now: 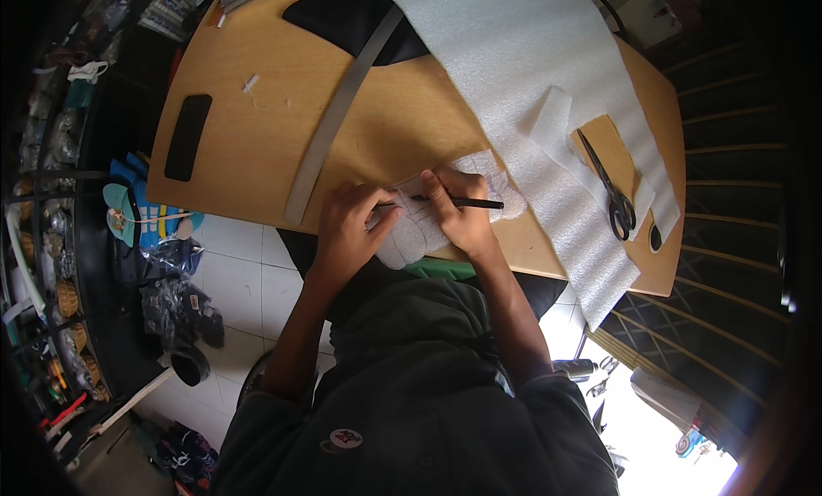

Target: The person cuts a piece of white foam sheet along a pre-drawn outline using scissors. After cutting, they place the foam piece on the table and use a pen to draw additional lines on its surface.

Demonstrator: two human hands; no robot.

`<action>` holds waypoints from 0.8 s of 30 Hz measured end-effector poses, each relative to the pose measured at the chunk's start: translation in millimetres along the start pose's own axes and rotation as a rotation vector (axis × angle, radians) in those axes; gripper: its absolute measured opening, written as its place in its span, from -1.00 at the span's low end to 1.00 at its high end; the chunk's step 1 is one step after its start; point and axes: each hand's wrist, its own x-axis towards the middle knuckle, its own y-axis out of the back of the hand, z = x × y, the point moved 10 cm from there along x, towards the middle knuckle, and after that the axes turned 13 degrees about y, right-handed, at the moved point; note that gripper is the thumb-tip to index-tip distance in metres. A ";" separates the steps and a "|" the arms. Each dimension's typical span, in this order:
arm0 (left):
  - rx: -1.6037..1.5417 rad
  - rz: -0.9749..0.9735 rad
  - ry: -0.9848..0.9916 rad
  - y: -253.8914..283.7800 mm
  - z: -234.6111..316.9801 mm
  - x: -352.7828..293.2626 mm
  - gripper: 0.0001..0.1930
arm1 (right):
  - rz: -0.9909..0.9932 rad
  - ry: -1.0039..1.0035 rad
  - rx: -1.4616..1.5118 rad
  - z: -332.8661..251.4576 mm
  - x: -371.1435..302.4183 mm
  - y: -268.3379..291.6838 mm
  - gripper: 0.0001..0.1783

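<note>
My right hand [458, 209] is closed round a black pen [479, 204], whose back end points right while its other end points toward my left hand. My left hand [353, 220] has its fingers curled, with a small dark piece showing between finger and thumb, too small to name. Beneath both hands, at the near edge of the table, lies a cut piece of white foam sheet [402, 246] with rounded ends and drawn lines. Its part right of my right hand [507, 196] also carries lines. My fingers hide the middle of it.
A long white foam sheet [548, 59] crosses the wooden table [248, 153] and hangs over its near edge. Black scissors [618, 205] lie on it beside a brown cardboard piece [604, 136]. Leftward are a metal ruler [342, 110] and a black phone [188, 136].
</note>
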 end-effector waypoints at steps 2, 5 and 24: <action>-0.001 -0.002 0.001 -0.3 0.2 0.4 -0.83 | 0.043 -0.034 0.027 5.2 -3.1 3.7 -0.68; -0.018 0.008 -0.001 1.6 1.9 0.6 -0.83 | 0.129 -0.045 0.062 9.3 -6.5 14.1 -0.66; -0.029 0.010 0.017 2.0 1.8 1.4 -0.81 | 0.079 -0.074 0.032 17.3 -7.2 15.7 -0.63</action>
